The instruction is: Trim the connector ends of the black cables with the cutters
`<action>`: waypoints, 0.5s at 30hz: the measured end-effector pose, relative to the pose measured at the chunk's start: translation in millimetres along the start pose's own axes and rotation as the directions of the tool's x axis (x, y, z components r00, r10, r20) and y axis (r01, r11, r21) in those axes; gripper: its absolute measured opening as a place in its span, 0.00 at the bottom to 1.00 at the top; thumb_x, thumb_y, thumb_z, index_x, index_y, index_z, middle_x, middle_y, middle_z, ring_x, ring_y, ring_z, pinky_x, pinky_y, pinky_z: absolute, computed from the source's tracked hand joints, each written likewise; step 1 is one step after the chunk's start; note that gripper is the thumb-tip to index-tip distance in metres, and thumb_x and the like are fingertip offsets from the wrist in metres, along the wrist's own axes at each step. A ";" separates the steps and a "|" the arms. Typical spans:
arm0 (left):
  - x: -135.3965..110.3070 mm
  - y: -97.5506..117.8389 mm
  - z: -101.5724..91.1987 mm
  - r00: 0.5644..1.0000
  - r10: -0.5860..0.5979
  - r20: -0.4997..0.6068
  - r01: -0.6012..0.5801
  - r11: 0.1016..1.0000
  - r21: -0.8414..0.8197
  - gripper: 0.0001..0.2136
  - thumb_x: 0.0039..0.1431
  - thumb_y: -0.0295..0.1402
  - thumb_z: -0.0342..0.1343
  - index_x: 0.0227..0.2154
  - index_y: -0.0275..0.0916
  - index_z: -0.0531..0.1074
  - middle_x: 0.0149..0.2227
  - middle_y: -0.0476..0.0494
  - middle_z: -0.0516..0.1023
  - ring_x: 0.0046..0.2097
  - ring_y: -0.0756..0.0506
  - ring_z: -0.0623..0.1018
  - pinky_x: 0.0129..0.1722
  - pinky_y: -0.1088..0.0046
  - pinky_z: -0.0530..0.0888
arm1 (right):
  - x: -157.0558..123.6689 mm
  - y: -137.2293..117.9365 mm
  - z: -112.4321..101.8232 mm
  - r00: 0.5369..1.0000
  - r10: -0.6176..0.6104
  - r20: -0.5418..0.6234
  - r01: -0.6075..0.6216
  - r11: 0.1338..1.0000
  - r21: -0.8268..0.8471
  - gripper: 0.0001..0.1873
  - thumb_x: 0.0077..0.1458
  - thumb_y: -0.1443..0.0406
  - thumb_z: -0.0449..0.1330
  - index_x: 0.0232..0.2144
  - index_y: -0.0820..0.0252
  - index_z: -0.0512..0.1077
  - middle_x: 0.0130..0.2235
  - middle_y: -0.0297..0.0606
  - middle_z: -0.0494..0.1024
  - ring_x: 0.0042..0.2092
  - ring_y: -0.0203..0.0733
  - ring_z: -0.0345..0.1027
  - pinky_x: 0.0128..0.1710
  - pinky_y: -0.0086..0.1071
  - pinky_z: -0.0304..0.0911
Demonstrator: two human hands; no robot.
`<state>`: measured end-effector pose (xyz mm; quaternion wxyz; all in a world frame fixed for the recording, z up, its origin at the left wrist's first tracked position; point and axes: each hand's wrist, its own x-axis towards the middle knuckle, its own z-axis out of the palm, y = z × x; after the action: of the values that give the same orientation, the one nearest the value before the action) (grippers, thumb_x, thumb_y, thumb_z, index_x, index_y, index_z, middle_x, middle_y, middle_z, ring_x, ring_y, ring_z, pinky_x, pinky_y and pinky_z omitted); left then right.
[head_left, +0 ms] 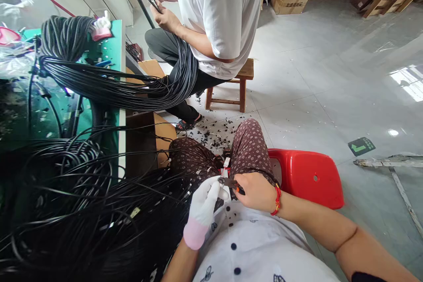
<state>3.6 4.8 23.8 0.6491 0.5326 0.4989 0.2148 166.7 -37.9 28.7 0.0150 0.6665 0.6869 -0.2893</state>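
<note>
Connector lead (227, 161), one: slim, with a small white end piece; held over the seated person's lap, beyond the right edge of the green tabletop (115, 48). Judged very light; wire pliant, end piece stiff, thin strands easily nicked. Best hold, by judgement: a fingertip pinch just behind the end piece, clear of the tool's nose.

Left hand (205, 200), one: white glove, pink cuff; fingers curled together at the tool's nose, apparently pinching the lead. The exact contact is too small to make out.

Right hand (256, 191), one: bare, red bracelet (276, 199) at the wrist; closed around the handles of dark hand cutters (228, 182), orange showing on the grip. Whether the blades meet cannot be told.

Black cable bundle (109, 86), one: crossing the tabletop's right edge to a co-worker's lap.

Grey coil (64, 37), one: towards the tabletop's far edge. Spare glove (102, 26), one: beside it, at the far right corner.
</note>
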 end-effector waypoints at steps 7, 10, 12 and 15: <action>0.7 -2.3 -1.6 0.999 0.036 -0.038 -0.032 0.996 0.088 0.10 0.59 0.35 0.50 0.30 0.36 0.73 0.24 0.49 0.76 0.28 0.49 0.74 0.33 0.73 0.70 | 2.3 5.1 5.3 1.000 -0.015 -0.025 0.017 0.995 0.102 0.06 0.54 0.65 0.53 0.29 0.62 0.68 0.29 0.39 0.76 0.31 0.39 0.69 0.29 0.29 0.53; 1.1 -2.4 -1.9 0.999 0.017 -0.033 -0.016 0.999 0.040 0.12 0.61 0.37 0.47 0.30 0.36 0.73 0.23 0.48 0.75 0.27 0.49 0.74 0.34 0.72 0.70 | 1.7 6.1 5.8 0.994 -0.034 -0.103 0.051 0.985 0.164 0.06 0.54 0.65 0.53 0.28 0.62 0.67 0.28 0.37 0.75 0.30 0.37 0.68 0.29 0.29 0.54; 1.4 -1.5 -1.3 1.000 -0.002 -0.028 0.002 1.000 -0.012 0.13 0.61 0.37 0.47 0.31 0.35 0.73 0.22 0.49 0.74 0.27 0.49 0.74 0.33 0.72 0.70 | 0.9 5.6 5.7 0.990 -0.044 -0.137 0.069 0.981 0.182 0.06 0.53 0.65 0.53 0.28 0.61 0.66 0.28 0.37 0.74 0.30 0.37 0.67 0.29 0.28 0.55; 1.2 1.6 0.2 1.000 -0.006 -0.014 0.005 0.997 -0.072 0.12 0.61 0.37 0.48 0.33 0.34 0.72 0.22 0.49 0.73 0.26 0.49 0.73 0.31 0.72 0.70 | 0.0 3.7 6.0 0.988 -0.039 -0.152 0.063 0.986 0.156 0.06 0.51 0.62 0.54 0.29 0.61 0.66 0.29 0.37 0.74 0.32 0.39 0.67 0.31 0.29 0.56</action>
<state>4.7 6.2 24.7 0.6648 0.5059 0.4970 0.2346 167.9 -40.7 22.4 -0.0972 0.6674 0.6774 -0.2937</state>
